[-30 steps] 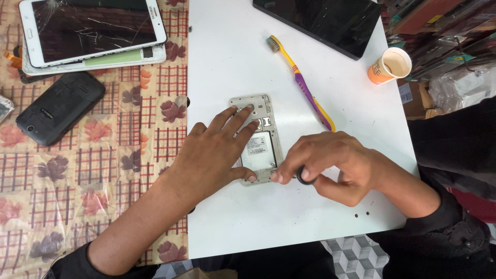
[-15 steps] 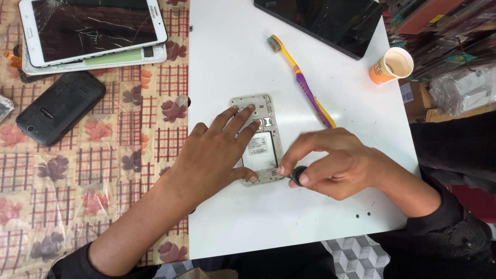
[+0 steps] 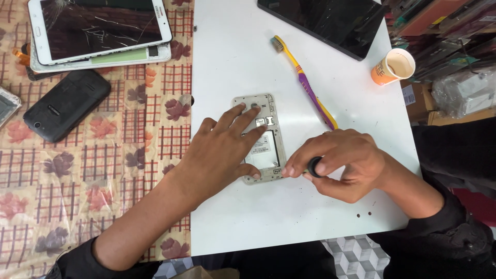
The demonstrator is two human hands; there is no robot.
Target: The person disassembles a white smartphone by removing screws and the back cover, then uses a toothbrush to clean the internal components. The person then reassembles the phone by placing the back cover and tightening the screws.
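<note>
While the opened phone [image 3: 262, 139] lies back-up near the middle of the white worktop [image 3: 232, 51], it is pressed flat by the left hand [image 3: 222, 152], whose fingers are spread across its upper half and whose thumb rests by its lower left corner. Nothing is gripped by that hand; it is laid open on the phone's bare frame. A small black-handled tool [image 3: 314, 166] is pinched between thumb and fingertips of the right hand [image 3: 341, 163], which is closed around it just beside the phone's lower right corner; whether the tip touches the frame cannot be told. A yellow and purple toothbrush [image 3: 305, 82] is laid slantwise between the phone and the worktop's far right corner, where a dark tablet [image 3: 325, 23] is placed. An orange paper cup [image 3: 392, 68] is set at the right edge. Two tiny dark specks, perhaps screws [image 3: 363, 214], are seen near the front right corner. On the flowered cloth [image 3: 103, 170] to the left, a cracked white tablet [image 3: 98, 28] and a black phone [image 3: 67, 106] are laid.
</note>
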